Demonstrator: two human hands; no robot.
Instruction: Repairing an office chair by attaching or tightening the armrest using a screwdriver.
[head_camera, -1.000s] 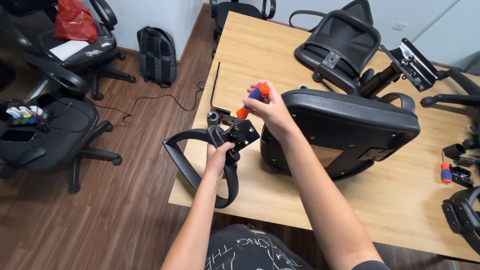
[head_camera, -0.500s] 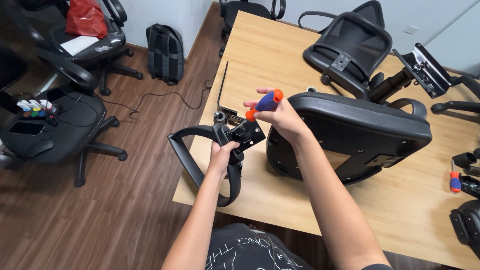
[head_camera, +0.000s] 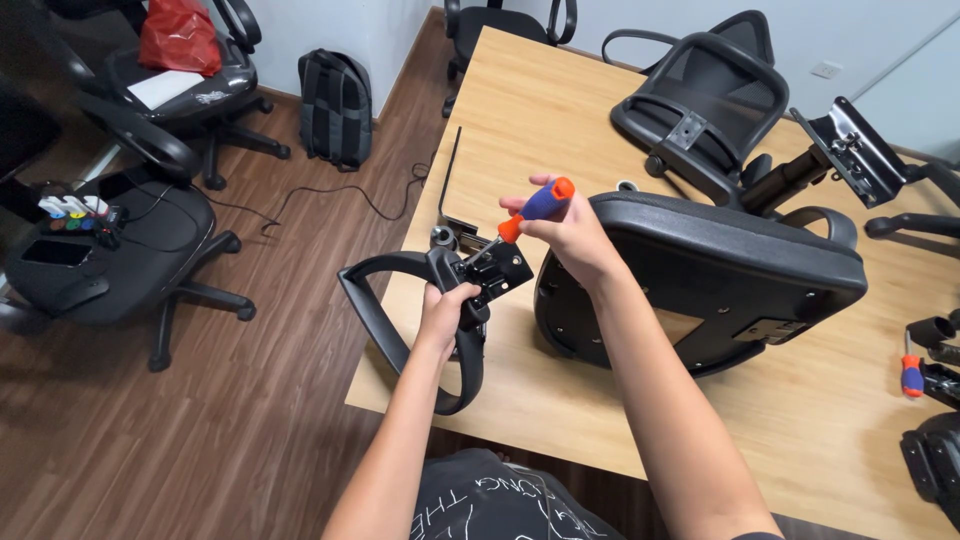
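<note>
The black chair armrest (head_camera: 420, 320) is hanging just off the near-left edge of the wooden desk (head_camera: 560, 130), the left hand (head_camera: 447, 312) closed around its upright. The right hand (head_camera: 565, 235), gripping an orange-and-blue screwdriver (head_camera: 530, 210), is now tilting the handle more upright than a moment ago, its tip staying in the armrest's bracket (head_camera: 497, 272). The overturned chair seat (head_camera: 700, 290) is lying just beside.
</note>
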